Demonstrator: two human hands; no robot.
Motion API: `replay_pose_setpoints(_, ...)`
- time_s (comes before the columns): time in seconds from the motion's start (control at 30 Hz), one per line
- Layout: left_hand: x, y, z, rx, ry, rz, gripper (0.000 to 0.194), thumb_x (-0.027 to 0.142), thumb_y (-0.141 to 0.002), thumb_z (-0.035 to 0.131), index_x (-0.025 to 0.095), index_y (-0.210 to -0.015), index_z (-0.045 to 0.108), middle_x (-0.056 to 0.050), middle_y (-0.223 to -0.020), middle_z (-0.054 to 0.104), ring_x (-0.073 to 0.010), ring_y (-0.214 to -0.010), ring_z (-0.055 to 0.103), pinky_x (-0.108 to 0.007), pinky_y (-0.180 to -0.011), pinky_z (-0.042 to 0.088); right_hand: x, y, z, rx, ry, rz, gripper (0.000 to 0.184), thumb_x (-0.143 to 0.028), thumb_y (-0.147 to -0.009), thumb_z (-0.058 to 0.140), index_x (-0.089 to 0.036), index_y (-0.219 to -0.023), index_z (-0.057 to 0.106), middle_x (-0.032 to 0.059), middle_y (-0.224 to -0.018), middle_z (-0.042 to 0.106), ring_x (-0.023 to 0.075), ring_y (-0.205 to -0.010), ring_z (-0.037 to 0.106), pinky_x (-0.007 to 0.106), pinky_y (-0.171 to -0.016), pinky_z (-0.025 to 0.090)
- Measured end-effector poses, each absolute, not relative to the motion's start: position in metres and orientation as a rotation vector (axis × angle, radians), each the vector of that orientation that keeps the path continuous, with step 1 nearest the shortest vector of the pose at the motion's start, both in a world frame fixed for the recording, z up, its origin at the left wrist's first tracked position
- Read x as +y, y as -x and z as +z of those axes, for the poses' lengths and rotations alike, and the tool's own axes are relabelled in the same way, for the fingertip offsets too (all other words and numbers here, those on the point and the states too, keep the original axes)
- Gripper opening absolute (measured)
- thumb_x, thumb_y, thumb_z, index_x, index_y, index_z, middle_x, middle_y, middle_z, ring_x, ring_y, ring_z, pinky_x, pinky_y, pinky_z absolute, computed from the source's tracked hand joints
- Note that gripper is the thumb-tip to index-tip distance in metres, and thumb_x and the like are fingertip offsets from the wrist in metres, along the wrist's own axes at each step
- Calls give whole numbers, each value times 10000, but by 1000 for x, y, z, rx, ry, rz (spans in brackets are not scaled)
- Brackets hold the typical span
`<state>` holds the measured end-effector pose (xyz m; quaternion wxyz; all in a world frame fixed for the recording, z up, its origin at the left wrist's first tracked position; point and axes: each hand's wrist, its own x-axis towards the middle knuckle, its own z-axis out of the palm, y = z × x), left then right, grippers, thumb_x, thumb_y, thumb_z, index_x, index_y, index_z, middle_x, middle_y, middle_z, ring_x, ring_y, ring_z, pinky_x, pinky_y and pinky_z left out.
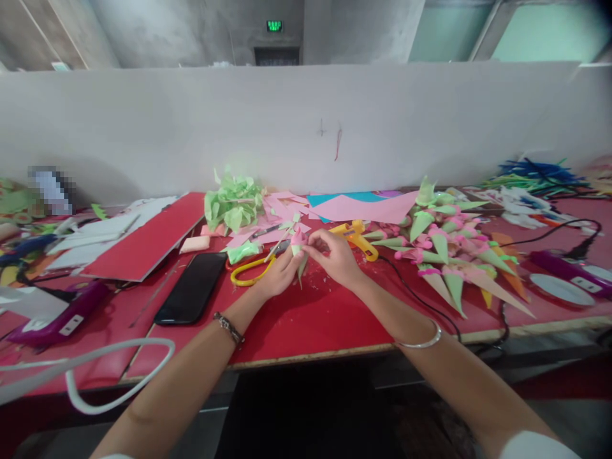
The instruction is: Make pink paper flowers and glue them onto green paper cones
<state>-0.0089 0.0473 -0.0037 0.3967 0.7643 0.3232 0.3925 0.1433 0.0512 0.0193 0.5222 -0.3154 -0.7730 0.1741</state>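
while our left hand (pixel 281 274) and right hand (pixel 337 258) pinch a pink-and-green piece (pixel 298 245), fingers nearly closed, we hold it above the red bench (pixel 310 325).
yellow-handled scissors (pixel 251 273) lie just beside our left hand; beyond, pink paper (pixel 366 206).

On the table (pixel 320 325) before you, the phone (pixel 192 288) lies left, the scissors (pixel 251 274) just right of it. The board (pixel 148 236) rests farther left, beyond the phone. Behind the scissors sits the leaf pile (pixel 234 204); right of that, paper (pixel 366 208) lies near the partition (pixel 167 127). The glue gun (pixel 356 234) is right of the scissors, the cones (pixel 442 245) farther right.
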Motion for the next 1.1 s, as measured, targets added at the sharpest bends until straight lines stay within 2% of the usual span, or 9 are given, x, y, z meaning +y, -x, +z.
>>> replay_pose_setpoints(0.3,47,9,-2,868,-1973,1026,346,472,-865,289,158,-791,413,25,-640,454,-63,-480,410,-193,-463,389,50,-142,19,-1842,779,364,32,-177,-753,493,-182,-722,491,0,-678,542,106,-605,522,218,-561,444)
replay_pose_setpoints(0.57,46,7,-3,806,-1872,1042,357,464,-873,280,154,-751,410,24,-616,462,-47,-427,404,-178,-403,365,50,-143,19,-1819,767,444,31,-156,-736,492,-179,-736,512,9,-697,566,112,-632,554,226,-588,467)
replay_pose_setpoints(1.1,45,7,-1,829,-1849,1023,354,469,-867,298,154,-755,414,31,-602,453,-46,-427,398,-178,-402,352,51,-142,20,-1797,779,477,61,-122,-700,471,-174,-698,504,-1,-673,543,109,-610,533,225,-572,452)
